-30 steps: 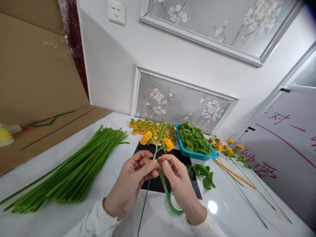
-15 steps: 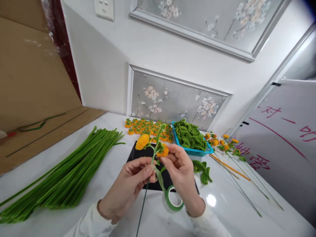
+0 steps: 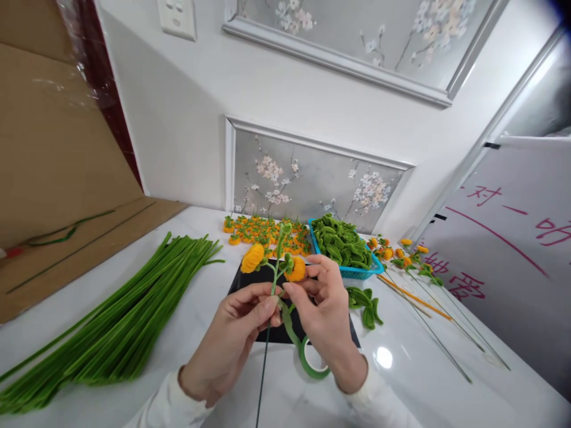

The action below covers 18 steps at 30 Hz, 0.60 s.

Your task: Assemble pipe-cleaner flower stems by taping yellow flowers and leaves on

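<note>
Left hand [image 3: 229, 336]: fingers pinch flower stem [image 3: 273, 288]. Right hand [image 3: 325, 312]: finger grip indeterminate. Slack floral tape [image 3: 289, 328] could unwind if pinch loosens.

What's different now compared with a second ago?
The right hand has moved up slightly toward the orange flower on the right; whether they touch is unclear. The left hand still pinches the stem, with the green tape roll still below.

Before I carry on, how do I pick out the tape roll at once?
On the white table, find the black sheet. At its near edge, beside the right hand, is the tape roll. It is the only green ring, unlike the straight green stems heaped at far left.
</note>
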{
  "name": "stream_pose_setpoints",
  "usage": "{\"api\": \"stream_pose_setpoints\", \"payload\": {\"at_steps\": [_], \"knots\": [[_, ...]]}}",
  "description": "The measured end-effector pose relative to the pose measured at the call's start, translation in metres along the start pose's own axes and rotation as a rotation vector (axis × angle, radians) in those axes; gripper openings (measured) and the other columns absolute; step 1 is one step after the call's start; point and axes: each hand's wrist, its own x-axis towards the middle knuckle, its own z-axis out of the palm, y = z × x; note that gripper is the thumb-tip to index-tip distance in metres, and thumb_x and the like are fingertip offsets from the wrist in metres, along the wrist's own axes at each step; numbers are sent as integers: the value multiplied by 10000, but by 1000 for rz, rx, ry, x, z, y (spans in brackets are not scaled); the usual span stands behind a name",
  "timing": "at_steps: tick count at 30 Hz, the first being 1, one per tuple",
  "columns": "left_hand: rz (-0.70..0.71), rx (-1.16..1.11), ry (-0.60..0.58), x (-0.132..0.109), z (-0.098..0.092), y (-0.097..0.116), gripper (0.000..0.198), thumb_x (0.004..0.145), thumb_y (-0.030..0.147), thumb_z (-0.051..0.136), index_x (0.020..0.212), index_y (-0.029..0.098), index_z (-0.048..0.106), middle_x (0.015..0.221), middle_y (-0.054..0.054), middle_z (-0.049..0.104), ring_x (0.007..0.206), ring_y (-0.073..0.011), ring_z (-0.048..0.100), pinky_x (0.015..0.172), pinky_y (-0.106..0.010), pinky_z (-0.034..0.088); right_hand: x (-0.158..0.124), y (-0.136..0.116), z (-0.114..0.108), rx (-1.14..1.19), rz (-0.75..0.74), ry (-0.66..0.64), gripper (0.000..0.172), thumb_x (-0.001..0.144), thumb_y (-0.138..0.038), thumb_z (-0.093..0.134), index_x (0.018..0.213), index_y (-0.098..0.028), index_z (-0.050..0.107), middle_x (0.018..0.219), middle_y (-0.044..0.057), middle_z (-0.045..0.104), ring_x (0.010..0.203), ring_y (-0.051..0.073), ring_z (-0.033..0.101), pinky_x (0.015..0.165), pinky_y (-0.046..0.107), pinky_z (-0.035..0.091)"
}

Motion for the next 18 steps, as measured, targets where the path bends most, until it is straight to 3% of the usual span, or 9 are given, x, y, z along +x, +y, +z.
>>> {"api": "stream_pose_setpoints", "payload": {"at_steps": [3,7,9,14,18], "knots": [[48,48,28,0,0,-1,148,670,274,783,781,190,734,628,24,638,575,-86,567,589,-185,464,0,3,-5,17,32,-3,533,767,-218,671,1217,-275,390,937,-1,564,688,126,649,614,251,527],[133,161,53,0,0,-3,101,701,250,753,765,181,721,603,15,645,575,-101,573,594,-206,457,-1,5,-13,3,33,-55,192,842,-286,601,1001,-218,516,831,4,595,724,140,614,658,265,504],[163,203,65,0,0,-3,81,703,237,747,739,178,707,575,15,637,567,-112,574,601,-224,457,-2,4,-14,-31,22,-103,109,862,-305,576,887,-199,565,794,15,610,721,148,603,661,270,492],[161,229,87,-2,2,-3,69,691,217,741,698,180,682,552,24,597,558,-128,562,588,-252,450,-7,0,-13,-28,44,-221,132,872,-316,564,853,-196,615,794,31,637,756,166,608,670,270,488],[145,198,71,-1,1,-3,75,690,216,732,669,181,670,550,19,590,555,-128,533,579,-254,437,-9,6,-8,98,166,-326,187,886,-370,536,943,-207,608,871,40,637,801,160,606,714,280,501]]}}
